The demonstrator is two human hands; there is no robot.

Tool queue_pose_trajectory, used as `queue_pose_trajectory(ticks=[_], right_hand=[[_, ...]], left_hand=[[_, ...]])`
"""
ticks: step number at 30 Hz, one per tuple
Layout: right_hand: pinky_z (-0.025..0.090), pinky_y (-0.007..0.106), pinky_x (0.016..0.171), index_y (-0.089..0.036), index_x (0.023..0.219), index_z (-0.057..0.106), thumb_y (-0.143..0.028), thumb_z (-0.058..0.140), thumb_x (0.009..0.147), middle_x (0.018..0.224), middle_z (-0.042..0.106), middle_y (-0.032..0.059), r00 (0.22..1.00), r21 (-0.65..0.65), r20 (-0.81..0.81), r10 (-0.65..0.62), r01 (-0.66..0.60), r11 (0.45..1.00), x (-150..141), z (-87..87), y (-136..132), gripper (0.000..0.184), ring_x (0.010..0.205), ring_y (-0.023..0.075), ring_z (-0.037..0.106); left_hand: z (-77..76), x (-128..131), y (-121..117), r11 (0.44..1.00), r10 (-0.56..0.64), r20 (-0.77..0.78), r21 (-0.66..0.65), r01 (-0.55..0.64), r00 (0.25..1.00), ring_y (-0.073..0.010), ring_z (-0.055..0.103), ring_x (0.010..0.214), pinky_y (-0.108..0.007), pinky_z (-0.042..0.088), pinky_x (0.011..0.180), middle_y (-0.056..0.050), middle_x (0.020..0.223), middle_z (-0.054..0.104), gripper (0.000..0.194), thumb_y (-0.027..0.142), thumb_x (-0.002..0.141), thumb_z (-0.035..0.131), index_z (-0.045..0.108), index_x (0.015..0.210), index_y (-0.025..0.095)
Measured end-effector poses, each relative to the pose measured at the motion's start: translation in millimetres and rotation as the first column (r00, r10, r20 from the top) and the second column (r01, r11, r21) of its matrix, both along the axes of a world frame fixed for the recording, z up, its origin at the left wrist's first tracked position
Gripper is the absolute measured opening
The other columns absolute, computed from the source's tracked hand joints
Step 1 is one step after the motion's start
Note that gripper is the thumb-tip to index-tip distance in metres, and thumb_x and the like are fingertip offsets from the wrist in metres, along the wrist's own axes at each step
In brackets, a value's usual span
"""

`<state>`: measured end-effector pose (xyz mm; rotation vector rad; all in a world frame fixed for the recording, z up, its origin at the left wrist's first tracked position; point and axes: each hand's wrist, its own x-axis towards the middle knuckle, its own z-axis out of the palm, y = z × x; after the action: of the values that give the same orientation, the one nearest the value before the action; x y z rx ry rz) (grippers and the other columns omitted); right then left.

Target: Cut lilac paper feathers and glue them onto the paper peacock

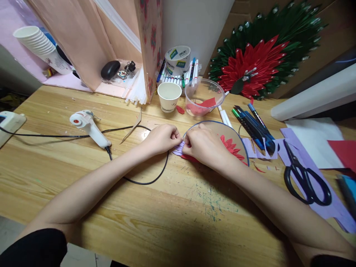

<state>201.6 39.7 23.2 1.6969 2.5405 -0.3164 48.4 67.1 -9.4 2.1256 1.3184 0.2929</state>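
My left hand (164, 138) and my right hand (204, 144) meet at the middle of the table, fingertips almost touching. Both pinch small purple petals (178, 149) that look like paper or felt. The fingers partly hide these. Under my right wrist lies a round brown board (205, 126) with a dark blue rim, overlapped by the hand. Red petals (230, 145) fan out on the board to the right of that hand, and a strip of red shows just below the purple pieces.
A white glue gun (91, 128) lies left, its black cable (147, 183) looping near my left forearm. A paper cup (169, 97) and clear plastic bowl (204, 96) stand behind the hands. Black-handled scissors (303, 176) rest on purple sheet at right, near several markers (250, 122).
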Motion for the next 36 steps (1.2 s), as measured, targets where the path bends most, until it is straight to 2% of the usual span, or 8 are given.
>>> queue_pose_trajectory(ticks=[11,18,21,24,27,30,36], right_hand=[[0.035,0.032,0.063,-0.014,0.066,0.065,-0.017,0.054,0.071,0.069,0.065,0.0114,0.999,-0.049,-0.041,0.007,-0.009,0.999,3.0,2.2,2.4,0.012,0.073,0.0243,0.054],[0.035,0.029,0.061,-0.017,0.065,0.063,-0.017,0.054,0.073,0.067,0.062,0.0051,0.967,-0.014,-0.251,-0.033,0.03,0.999,29.0,22.0,14.5,0.012,0.07,0.0187,0.052],[0.036,0.029,0.063,-0.018,0.067,0.062,-0.018,0.057,0.073,0.069,0.062,0.0033,0.937,0.026,-0.349,-0.025,0.036,0.999,44.4,24.8,14.3,0.009,0.071,0.0176,0.052],[0.038,0.03,0.067,-0.018,0.071,0.06,-0.02,0.057,0.077,0.073,0.062,0.0029,0.896,0.098,-0.444,0.025,0.02,0.995,57.0,17.8,3.9,0.007,0.076,0.0183,0.051],[0.039,0.032,0.073,-0.018,0.074,0.059,-0.021,0.054,0.082,0.075,0.062,0.0036,0.86,0.147,-0.502,0.091,-0.018,0.989,68.4,5.3,-13.0,0.009,0.077,0.0184,0.05],[0.039,0.034,0.076,-0.019,0.08,0.059,-0.021,0.053,0.084,0.076,0.062,0.0039,0.834,0.176,-0.54,0.111,-0.017,0.984,79.6,-7.3,-30.7,0.007,0.079,0.0186,0.049],[0.04,0.034,0.076,-0.019,0.082,0.059,-0.019,0.054,0.084,0.078,0.062,0.0042,0.792,0.193,-0.606,0.073,0.057,0.98,90.9,-24.5,-51.4,0.005,0.08,0.0184,0.049]], left_hand=[[-2.3,0.7,0.1,1.0,-0.005,-0.012,0.021,0.005,1.0,-0.0126,0.052,0.058,-0.024,0.03,0.052,-0.001,0.066,0.063,0.019,0.031,0.075,0.052,0.061,0.067,0.016],[1.4,0.4,1.4,0.999,-0.003,-0.004,-0.032,0.002,1.0,-0.0132,0.053,0.06,-0.024,0.031,0.053,-0.002,0.067,0.063,0.02,0.033,0.075,0.054,0.062,0.069,0.016],[1.8,-1.5,2.3,0.998,-0.02,0.054,-0.053,0.023,0.998,-0.0128,0.053,0.06,-0.023,0.033,0.053,-0.002,0.068,0.062,0.018,0.032,0.075,0.055,0.062,0.072,0.016],[3.3,-1.4,2.1,0.999,-0.05,0.141,0.018,0.048,0.989,-0.0124,0.053,0.063,-0.023,0.035,0.056,-0.002,0.071,0.061,0.015,0.029,0.075,0.057,0.062,0.078,0.015],[7.4,1.4,0.2,0.979,-0.185,0.182,0.124,0.164,0.966,-0.0129,0.052,0.069,-0.024,0.037,0.062,-0.002,0.074,0.06,0.011,0.024,0.077,0.056,0.063,0.081,0.016],[11.3,4.2,-2.0,0.949,-0.293,0.139,0.162,0.27,0.946,-0.014,0.051,0.071,-0.025,0.038,0.065,-0.002,0.072,0.058,0.01,0.022,0.079,0.055,0.064,0.08,0.016],[11.8,6.8,-1.3,0.915,-0.374,0.048,0.184,0.36,0.926,-0.0147,0.049,0.071,-0.026,0.037,0.065,-0.003,0.073,0.058,0.011,0.021,0.078,0.054,0.063,0.079,0.015]])
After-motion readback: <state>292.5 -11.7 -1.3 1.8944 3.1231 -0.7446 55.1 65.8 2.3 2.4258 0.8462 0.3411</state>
